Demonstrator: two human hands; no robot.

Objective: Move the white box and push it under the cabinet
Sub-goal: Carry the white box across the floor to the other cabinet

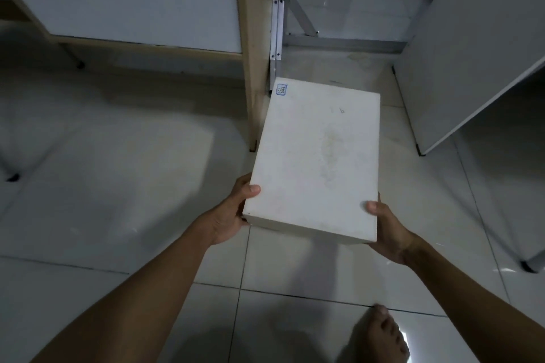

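Note:
The white box (317, 156) is flat and rectangular, with a small blue-edged label at its far left corner and a faint stain on the lid. I hold it above the tiled floor, its long side pointing away from me. My left hand (233, 215) grips the near left corner, thumb on the lid. My right hand (386, 230) grips the near right corner the same way. The cabinet (141, 3), white with a pale wood frame, stands at the upper left on short legs, with a dark gap beneath it. The box's far end lies just right of the cabinet's wooden side post (255, 68).
A metal bracket frame (278, 23) stands behind the wooden post. A white panel (472, 53) leans in at the upper right, with a dark-tipped leg (530, 265) below it. My bare foot (380, 336) rests on the floor at the bottom right. Glossy floor tiles (118, 171) spread to the left.

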